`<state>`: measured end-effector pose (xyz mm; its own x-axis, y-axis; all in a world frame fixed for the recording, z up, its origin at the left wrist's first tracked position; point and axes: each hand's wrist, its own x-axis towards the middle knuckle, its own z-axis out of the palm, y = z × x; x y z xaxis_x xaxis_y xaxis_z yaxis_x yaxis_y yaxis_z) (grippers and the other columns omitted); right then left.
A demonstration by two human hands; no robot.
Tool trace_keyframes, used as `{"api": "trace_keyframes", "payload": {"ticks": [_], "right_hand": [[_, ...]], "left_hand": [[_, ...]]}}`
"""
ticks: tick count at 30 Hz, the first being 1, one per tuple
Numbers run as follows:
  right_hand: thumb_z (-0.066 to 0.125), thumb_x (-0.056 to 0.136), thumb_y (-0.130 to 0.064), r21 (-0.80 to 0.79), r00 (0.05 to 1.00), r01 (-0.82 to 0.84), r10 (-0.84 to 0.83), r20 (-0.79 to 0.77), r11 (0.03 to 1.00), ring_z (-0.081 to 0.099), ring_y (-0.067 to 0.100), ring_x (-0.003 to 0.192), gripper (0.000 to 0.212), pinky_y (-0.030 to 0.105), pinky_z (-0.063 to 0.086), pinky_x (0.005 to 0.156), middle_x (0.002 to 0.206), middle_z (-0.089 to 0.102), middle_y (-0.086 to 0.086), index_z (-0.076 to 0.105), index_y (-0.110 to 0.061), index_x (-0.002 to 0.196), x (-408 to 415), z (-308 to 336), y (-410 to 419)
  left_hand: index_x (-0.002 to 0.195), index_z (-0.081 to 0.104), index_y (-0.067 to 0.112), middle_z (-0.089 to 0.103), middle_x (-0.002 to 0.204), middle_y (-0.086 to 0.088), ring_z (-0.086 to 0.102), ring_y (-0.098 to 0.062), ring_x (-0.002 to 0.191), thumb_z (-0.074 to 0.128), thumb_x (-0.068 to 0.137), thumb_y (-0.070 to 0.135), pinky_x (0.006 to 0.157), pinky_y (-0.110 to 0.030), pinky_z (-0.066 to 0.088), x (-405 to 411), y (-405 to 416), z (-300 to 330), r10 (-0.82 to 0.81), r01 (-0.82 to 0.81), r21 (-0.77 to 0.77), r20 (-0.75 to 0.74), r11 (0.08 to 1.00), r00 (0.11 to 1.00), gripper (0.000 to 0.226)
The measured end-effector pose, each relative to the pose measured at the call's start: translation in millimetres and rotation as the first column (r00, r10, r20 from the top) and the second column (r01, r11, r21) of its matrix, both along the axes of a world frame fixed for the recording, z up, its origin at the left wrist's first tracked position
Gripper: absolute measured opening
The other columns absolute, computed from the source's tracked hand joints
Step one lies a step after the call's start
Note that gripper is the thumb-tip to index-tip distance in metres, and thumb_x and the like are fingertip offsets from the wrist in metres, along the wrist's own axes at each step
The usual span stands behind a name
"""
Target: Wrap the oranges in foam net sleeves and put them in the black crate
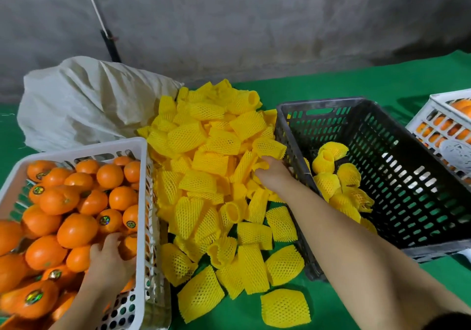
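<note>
A white basket (76, 148) at the left is heaped with oranges (76, 230). My left hand (109, 255) reaches into it and curls its fingers round an orange (128, 247) by the right wall. A pile of yellow foam net sleeves (209, 176) covers the middle of the green table. My right hand (272, 174) lies on the pile's right side, its fingers closing on a sleeve (257, 166). The black crate (420, 176) to the right holds several wrapped oranges (339, 184) along its left wall.
A white sack (84, 102) lies behind the basket. A second white crate of oranges (446, 128) stands at the far right edge. A grey wall rises behind the table, with a pole (109, 41) leaning on it. Green cloth (318, 301) shows at the front.
</note>
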<state>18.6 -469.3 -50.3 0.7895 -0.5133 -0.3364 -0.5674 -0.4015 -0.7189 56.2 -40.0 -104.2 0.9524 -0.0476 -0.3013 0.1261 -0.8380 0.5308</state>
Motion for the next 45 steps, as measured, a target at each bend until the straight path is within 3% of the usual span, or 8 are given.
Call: {"api": "trace_keyframes", "payload": {"ticks": [5,12,16,21,26,34,40,45], "right_hand": [[0.053,0.107,-0.027,0.239,0.978,0.098,-0.138,0.159,0.966,0.035,0.029,0.149,0.055,0.045,0.034,0.121,0.166,0.031,0.004,0.036,-0.023,0.160,3,-4,-10],[0.055,0.106,-0.018,-0.001,0.801,0.013,-0.010,0.599,1.000,0.058,0.009,0.126,0.027,0.026,0.043,0.107,0.131,0.066,-0.002,0.073,-0.015,0.126,-31,46,66],[0.048,0.107,-0.030,0.158,0.680,-0.050,-0.082,0.729,0.986,0.065,0.014,0.090,0.027,0.038,0.052,0.083,0.093,0.071,-0.007,0.073,-0.024,0.100,-65,76,129],[0.053,0.108,-0.022,0.495,0.707,-0.160,-0.251,0.661,0.854,0.051,0.007,0.069,0.020,0.033,0.045,0.074,0.074,0.057,-0.012,0.062,-0.032,0.123,-99,90,167],[0.057,0.099,0.007,0.732,0.759,-0.282,-0.322,0.565,0.620,0.062,0.028,0.098,0.048,0.045,0.050,0.096,0.104,0.066,0.012,0.055,-0.026,0.134,-113,102,166],[0.073,0.096,-0.026,0.251,0.717,-0.012,-0.167,0.676,0.968,0.066,-0.001,0.085,0.012,0.034,0.055,0.075,0.092,0.071,-0.010,0.067,-0.021,0.105,-114,95,154],[0.068,0.085,-0.066,-0.245,0.788,0.049,0.114,0.605,0.968,0.035,0.025,0.053,0.057,0.043,0.039,0.050,0.051,0.031,-0.007,0.030,-0.030,0.063,-112,90,166],[0.058,0.091,-0.068,-0.061,0.840,-0.190,0.194,0.506,0.980,0.052,0.037,0.065,0.061,0.053,0.051,0.063,0.060,0.052,0.010,0.050,-0.013,0.065,-113,84,169]], "left_hand": [[0.148,0.047,0.024,0.046,0.146,-0.009,0.046,-0.025,0.124,0.088,0.080,0.047,0.102,-0.054,0.047,-2,7,19,0.125,-0.087,-0.329,0.094,0.940,0.988,0.082],[0.120,0.053,0.072,0.066,0.120,0.033,0.068,0.009,0.102,0.080,0.079,0.067,0.085,-0.028,0.052,-46,-36,85,0.255,-0.033,-0.720,0.202,0.693,0.946,0.050],[0.134,0.063,0.051,0.075,0.124,0.005,0.077,-0.013,0.097,0.087,0.069,0.071,0.083,-0.028,0.060,-72,-75,100,0.104,-0.005,-0.863,0.055,0.506,0.993,0.072],[0.138,0.065,0.036,0.071,0.111,-0.009,0.071,-0.019,0.079,0.087,0.073,0.070,0.092,-0.042,0.058,-94,-97,108,-0.004,0.026,-0.919,0.026,0.392,1.000,0.076],[0.138,0.065,0.035,0.072,0.120,-0.011,0.065,-0.023,0.082,0.087,0.072,0.070,0.088,-0.043,0.053,-107,-93,119,-0.041,0.008,-0.947,-0.006,0.321,0.999,0.077],[0.137,0.064,0.046,0.067,0.133,-0.003,0.073,-0.025,0.097,0.089,0.062,0.075,0.091,-0.046,0.058,-123,-86,132,-0.070,0.026,-0.934,0.001,0.358,0.998,0.084],[0.137,0.069,0.041,0.041,0.162,0.025,0.055,-0.025,0.141,0.092,0.063,0.069,0.085,-0.036,0.060,-144,-89,142,-0.280,0.157,-0.930,0.061,0.333,0.958,0.082],[0.127,0.077,0.034,0.052,0.159,-0.003,0.072,-0.029,0.112,0.096,0.057,0.067,0.077,-0.036,0.059,-147,-86,144,-0.283,0.077,-0.945,-0.017,0.319,0.959,0.080]]}}
